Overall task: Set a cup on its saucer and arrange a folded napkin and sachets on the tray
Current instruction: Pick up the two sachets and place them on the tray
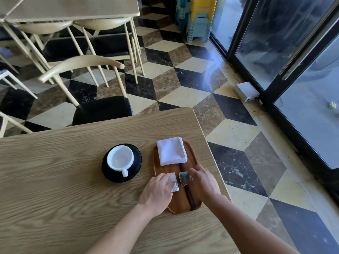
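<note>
Cup (120,158) on black saucer (136,153), left of wooden tray (183,204) | folded napkin (171,151) at tray's far end | left hand (157,191) pinches white sachet (174,187), right hand (203,182) pinches clear sachet (184,178) | sachets side by side mid-tray, on the napkin's near side.

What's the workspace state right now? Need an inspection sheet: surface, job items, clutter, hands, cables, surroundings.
Surface: light wood-grain table.
Job's things: white ceramic cup upright on black round saucer, left of oval brown wooden tray; folded white napkin at the tray's far end; white paper sachet and grey translucent sachet mid-tray.
Clutter: dark slim stick lengthwise on the tray, identity unclear.
Grippers: left hand pinches white paper sachet; right hand pinches grey translucent sachet.
Cables: possible thin cord by small white box on the floor.
Surroundings: pale wooden chairs, chequered stone floor, glass doors, stacked plastic stools.
</note>
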Demonstrator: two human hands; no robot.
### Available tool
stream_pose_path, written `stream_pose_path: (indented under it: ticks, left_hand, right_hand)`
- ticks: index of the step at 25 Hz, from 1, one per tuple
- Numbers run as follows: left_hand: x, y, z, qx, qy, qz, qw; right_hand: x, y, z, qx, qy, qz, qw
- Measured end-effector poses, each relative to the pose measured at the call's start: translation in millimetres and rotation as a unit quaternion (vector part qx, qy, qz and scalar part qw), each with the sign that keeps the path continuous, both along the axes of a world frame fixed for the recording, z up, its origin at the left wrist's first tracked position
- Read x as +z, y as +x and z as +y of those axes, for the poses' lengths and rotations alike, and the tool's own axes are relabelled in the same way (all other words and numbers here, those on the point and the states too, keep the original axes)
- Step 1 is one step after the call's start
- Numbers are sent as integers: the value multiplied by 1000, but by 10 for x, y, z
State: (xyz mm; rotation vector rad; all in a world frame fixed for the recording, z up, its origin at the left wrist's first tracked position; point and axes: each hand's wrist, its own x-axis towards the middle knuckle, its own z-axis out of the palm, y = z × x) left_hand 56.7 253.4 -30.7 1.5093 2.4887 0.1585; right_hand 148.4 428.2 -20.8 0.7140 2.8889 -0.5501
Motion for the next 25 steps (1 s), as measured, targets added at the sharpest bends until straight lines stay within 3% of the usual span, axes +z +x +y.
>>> stream_pose_path:
  ticks: [10,17,22,25]
  left_hand:
    - [112,22,47,19,25,29,999]
    - [34,52,-7,19,53,35,998]
    - [24,47,9,30,55,16,998]
    - [29,29,11,27,72,5,997]
  right_hand:
    - [-76,11,-22,3,-1,8,1000]
    - [-79,26,-4,16,-4,80,997]
    - [-123,7,-26,49,-15,80,996]
    - [-116,14,-17,16,-29,114,993]
